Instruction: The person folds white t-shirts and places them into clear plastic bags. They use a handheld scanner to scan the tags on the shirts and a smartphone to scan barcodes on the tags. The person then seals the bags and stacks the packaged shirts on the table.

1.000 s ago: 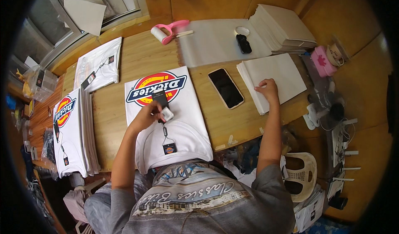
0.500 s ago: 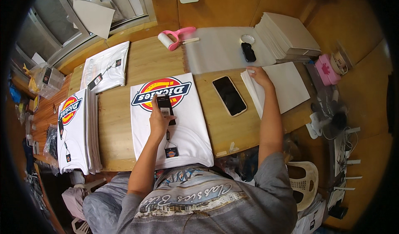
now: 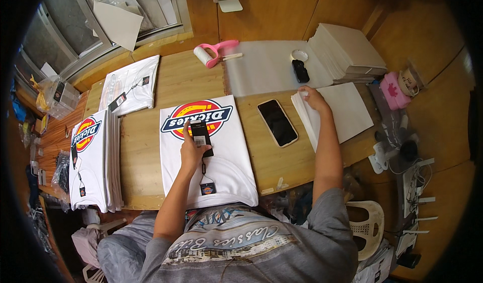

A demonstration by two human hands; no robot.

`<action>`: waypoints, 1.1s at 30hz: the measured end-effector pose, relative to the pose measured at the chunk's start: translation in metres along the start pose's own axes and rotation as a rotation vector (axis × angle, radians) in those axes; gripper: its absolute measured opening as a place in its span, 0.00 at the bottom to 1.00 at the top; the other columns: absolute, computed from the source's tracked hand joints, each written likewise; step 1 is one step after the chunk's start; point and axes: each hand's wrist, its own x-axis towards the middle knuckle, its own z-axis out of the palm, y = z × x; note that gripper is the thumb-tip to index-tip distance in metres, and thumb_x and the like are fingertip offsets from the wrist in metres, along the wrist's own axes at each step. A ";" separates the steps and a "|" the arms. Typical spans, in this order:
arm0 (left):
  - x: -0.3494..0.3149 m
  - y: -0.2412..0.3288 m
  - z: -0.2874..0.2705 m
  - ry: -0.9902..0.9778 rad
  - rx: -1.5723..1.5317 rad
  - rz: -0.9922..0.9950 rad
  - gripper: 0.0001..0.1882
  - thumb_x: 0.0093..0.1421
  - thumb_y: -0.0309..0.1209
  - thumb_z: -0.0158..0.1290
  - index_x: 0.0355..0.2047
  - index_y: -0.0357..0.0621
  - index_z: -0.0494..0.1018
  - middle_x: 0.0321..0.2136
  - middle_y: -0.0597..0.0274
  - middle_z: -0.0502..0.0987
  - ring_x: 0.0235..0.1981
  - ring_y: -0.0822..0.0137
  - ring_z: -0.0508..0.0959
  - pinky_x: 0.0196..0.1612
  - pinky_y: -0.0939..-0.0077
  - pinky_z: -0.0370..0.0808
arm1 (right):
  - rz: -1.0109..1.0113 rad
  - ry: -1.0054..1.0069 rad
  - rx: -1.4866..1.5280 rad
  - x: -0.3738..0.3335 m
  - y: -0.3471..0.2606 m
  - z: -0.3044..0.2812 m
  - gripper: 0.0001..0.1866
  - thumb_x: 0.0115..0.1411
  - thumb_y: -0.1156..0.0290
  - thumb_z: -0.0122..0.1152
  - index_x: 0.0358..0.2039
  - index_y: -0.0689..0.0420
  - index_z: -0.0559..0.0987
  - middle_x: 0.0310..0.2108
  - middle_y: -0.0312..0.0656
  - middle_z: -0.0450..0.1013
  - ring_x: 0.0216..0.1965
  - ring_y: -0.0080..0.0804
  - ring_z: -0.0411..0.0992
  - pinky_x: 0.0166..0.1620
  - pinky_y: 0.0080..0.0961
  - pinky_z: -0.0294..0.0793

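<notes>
A folded white T-shirt (image 3: 221, 177) with a large red, yellow and blue printed logo lies in front of me. My left hand (image 3: 195, 150) rests over its front, fingers closed around a black hang tag (image 3: 200, 131) with a white sticker. A cord runs from the tag to a small square tag (image 3: 207, 188) near the collar. Off to the right, my right hand (image 3: 316, 99) pinches the upper left corner of a pile of white sheets (image 3: 347, 112); how many sheets it grips is hidden. A phone (image 3: 277, 122) in a light case lies face up between the shirt and the pile.
Folded white shirts (image 3: 95, 157) are stacked at left, with a bagged shirt (image 3: 133, 84) behind. A pink lint roller (image 3: 214, 54), a tape roll (image 3: 300, 55), a black object (image 3: 300, 72) and a tall board stack (image 3: 347, 52) stand along the back. A pink box (image 3: 394, 90) sits far right.
The view has tilted slightly, so the table appears a little lower. Both hands keep their places, the left on the hang tag and the right at the pile's corner.
</notes>
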 end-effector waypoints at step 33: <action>0.002 -0.036 0.007 -0.033 -0.740 -0.091 0.37 0.43 0.19 0.55 0.49 0.44 0.46 0.37 0.52 0.67 0.36 0.65 0.71 0.36 0.77 0.72 | 0.113 0.309 -0.077 -0.014 -0.018 0.013 0.16 0.43 0.61 0.61 0.30 0.53 0.67 0.32 0.40 0.71 0.34 0.33 0.69 0.36 0.27 0.66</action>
